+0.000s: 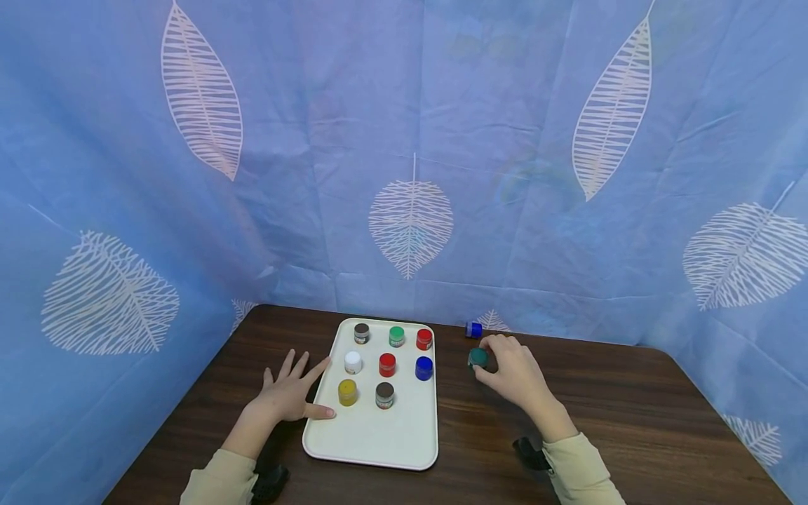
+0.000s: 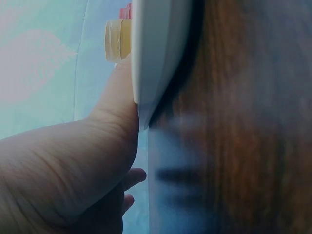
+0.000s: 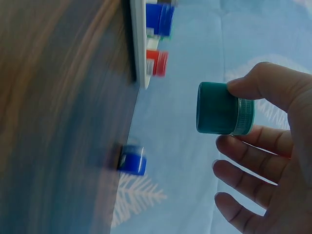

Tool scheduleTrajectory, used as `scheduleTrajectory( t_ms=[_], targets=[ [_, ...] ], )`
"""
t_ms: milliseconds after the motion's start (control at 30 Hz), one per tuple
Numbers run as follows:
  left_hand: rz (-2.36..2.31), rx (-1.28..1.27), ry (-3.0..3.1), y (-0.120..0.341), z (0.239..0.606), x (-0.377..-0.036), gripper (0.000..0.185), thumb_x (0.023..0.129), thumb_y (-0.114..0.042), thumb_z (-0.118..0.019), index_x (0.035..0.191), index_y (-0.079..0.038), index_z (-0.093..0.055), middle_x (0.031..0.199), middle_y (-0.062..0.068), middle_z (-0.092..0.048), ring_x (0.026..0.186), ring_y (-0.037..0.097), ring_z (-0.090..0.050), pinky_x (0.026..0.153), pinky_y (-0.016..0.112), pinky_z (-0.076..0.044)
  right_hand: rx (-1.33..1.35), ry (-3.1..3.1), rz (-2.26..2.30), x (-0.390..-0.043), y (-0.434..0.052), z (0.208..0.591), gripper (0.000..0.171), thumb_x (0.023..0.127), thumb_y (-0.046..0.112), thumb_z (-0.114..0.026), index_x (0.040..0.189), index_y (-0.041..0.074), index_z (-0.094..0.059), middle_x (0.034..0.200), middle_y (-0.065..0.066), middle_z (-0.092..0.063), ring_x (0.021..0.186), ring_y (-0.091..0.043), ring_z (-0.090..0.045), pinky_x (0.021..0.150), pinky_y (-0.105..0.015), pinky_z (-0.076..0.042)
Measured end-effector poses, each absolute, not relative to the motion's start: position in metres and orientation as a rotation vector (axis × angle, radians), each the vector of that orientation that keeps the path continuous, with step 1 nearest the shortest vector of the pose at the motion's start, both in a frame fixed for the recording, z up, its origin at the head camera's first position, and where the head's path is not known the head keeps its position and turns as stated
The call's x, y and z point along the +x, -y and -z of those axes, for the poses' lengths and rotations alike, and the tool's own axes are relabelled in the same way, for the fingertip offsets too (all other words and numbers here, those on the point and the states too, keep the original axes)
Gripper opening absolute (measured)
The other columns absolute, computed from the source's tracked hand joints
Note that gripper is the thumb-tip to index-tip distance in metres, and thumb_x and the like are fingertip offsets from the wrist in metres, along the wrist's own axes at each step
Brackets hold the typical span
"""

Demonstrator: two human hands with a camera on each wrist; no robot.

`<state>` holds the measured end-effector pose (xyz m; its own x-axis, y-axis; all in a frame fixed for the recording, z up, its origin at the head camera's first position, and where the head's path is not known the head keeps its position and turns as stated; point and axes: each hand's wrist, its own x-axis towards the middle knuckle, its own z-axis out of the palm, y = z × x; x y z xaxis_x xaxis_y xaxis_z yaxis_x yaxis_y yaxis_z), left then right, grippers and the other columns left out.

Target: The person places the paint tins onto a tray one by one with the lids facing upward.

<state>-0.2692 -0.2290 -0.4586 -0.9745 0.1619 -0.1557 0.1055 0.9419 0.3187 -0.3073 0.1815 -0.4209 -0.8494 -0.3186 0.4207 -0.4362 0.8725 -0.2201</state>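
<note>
My right hand (image 1: pixel 514 375) pinches a dark green paint jar (image 3: pixel 217 108) between thumb and fingers, right of the tray. In the right wrist view the jar is held off the table, its ridged lid toward the palm. My left hand (image 1: pixel 284 396) spreads its fingers at the left edge of the white tray (image 1: pixel 404 442), thumb lying over the rim. The yellow-lidded jar (image 1: pixel 347 392) stands nearest that thumb. Also on the tray are a white jar (image 1: pixel 353 362), a blue jar (image 1: pixel 424 368), a green jar (image 1: pixel 396 336), two red jars and two brown-lidded ones.
Another blue jar (image 1: pixel 474 330) lies on its side near the table's back edge, beyond my right hand. The tray rests on a dark wooden table (image 1: pixel 631 421). A blue curtain (image 1: pixel 505 231) with white leaf prints hangs behind it.
</note>
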Motion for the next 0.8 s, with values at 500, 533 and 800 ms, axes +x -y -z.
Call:
scheduleTrajectory(
  t_ms=[500, 533, 800],
  targets=[
    [-0.469, 0.226, -2.919, 0.229, 0.458, -0.27, 0.106, 0.07, -0.066, -0.074, 0.155, -0.023, -0.027, 0.161, 0.025, -0.016, 0.148, 0.051, -0.002, 0.104, 0.081, -0.007, 0.751, 2.629, -0.397, -0.292, -0.144, 0.427, 0.033, 0.076, 0.031, -0.082, 0.101, 0.017, -0.065, 0.093, 0.004, -0.065, 0.084, -0.014, -0.054, 0.073, -0.035, -0.046],
    [-0.468, 0.237, -2.922, 0.229, 0.459, -0.27, 0.106, 0.07, -0.065, -0.074, 0.155, -0.023, -0.028, 0.161, 0.024, -0.017, 0.148, 0.05, -0.002, 0.104, 0.081, -0.007, 0.765, 2.627, -0.397, -0.291, -0.142, 0.428, 0.033, 0.076, 0.031, -0.082, 0.101, 0.017, -0.065, 0.093, 0.005, -0.065, 0.084, -0.014, -0.054, 0.073, -0.035, -0.046],
    [-0.451, 0.316, -2.976, 0.229, 0.466, -0.273, 0.105, 0.068, -0.066, -0.076, 0.154, -0.022, -0.032, 0.162, 0.016, -0.021, 0.15, 0.046, -0.003, 0.105, 0.08, -0.009, 0.874, 2.613, -0.355, -0.287, -0.125, 0.434, 0.033, 0.076, 0.033, -0.082, 0.101, 0.018, -0.066, 0.093, 0.007, -0.064, 0.085, -0.011, -0.053, 0.071, -0.029, -0.044]
  ],
)
